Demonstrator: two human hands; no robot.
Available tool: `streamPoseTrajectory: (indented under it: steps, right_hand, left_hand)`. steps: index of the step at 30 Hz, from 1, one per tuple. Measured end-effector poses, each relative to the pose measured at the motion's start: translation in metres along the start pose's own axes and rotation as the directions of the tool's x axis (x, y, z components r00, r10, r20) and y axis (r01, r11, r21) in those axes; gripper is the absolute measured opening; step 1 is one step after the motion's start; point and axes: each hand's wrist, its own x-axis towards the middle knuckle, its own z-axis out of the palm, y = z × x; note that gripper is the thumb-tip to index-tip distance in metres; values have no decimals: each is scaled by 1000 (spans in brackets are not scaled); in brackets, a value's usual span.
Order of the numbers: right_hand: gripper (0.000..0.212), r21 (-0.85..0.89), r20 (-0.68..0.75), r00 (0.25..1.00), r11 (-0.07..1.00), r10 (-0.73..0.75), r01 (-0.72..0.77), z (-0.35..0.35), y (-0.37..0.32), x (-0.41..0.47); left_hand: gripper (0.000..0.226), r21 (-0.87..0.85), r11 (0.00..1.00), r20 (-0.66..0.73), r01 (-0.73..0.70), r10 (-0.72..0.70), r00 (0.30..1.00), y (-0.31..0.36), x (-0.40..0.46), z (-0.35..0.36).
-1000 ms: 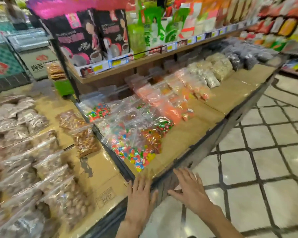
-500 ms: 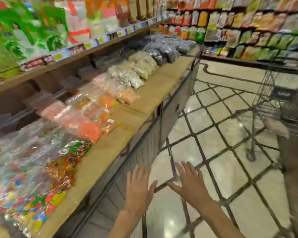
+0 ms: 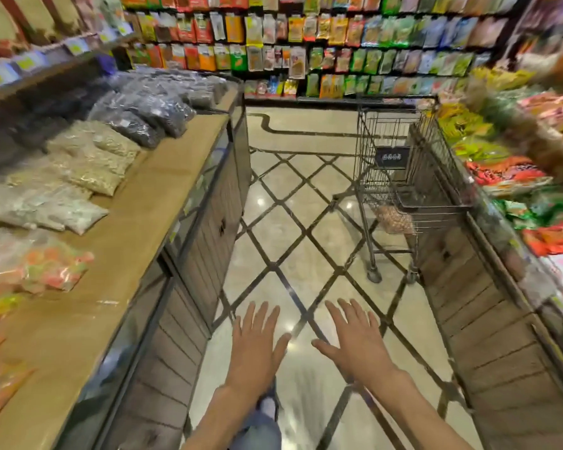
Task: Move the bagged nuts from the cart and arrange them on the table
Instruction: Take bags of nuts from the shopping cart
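- Low in the middle of the frame, the left hand (image 3: 255, 347) and the right hand (image 3: 355, 344) are held out palm down over the tiled floor (image 3: 306, 254), fingers straight and spread wide, holding nothing and touching nothing.
- Right of centre stands a wire cart (image 3: 400, 177), close against the wooden display (image 3: 475, 319) that runs down the right side of the frame, and well apart from both hands.
- A bag of brown nuts (image 3: 394, 219) lies low in the cart's basket, seen through the wire.
- A dark sign (image 3: 391, 156) hangs on the cart's far end; its pale writing is too blurred to read.
- Along the left side runs the worktop (image 3: 150, 196), a tan surface with a bare strip at its near edge.
- On it, from upper left downward, lie dark bags (image 3: 150, 108), pale seed bags (image 3: 95, 157), whitish bags (image 3: 46, 206) and bags of orange and green sweets (image 3: 52, 267).
- Yellow price tags (image 3: 26, 63) line the shelf edge at upper left; no writing on them can be read.
- Hanging packets (image 3: 306, 37) in many colours fill the far wall across the top; their labels are blurred.
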Motion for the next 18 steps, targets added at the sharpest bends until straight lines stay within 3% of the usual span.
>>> streamPoseTrajectory:
  steps: [4, 9, 12, 15, 18]
  right_hand:
    - [114, 2, -8, 994, 994, 109, -109, -22, 34, 79]
    - [93, 28, 7, 969, 969, 246, -246, -55, 72, 169]
    - [93, 80, 15, 944, 941, 329, -329, -75, 95, 215]
    - [100, 125, -8, 917, 910, 398, -394, -91, 122, 253]
    - [97, 171, -1, 890, 877, 456, -450, -102, 158, 297]
  left_hand:
    - [77, 34, 995, -19, -91, 92, 996, 7, 118, -6]
    - [69, -40, 979, 130, -198, 202, 971, 39, 246, -48]
    - [81, -29, 954, 112, -298, 299, 948, 55, 322, -57]
    - [68, -20, 918, 99, -396, 396, 913, 70, 388, -56]
    - [72, -28, 909, 166, -417, 415, 894, 102, 451, -64]
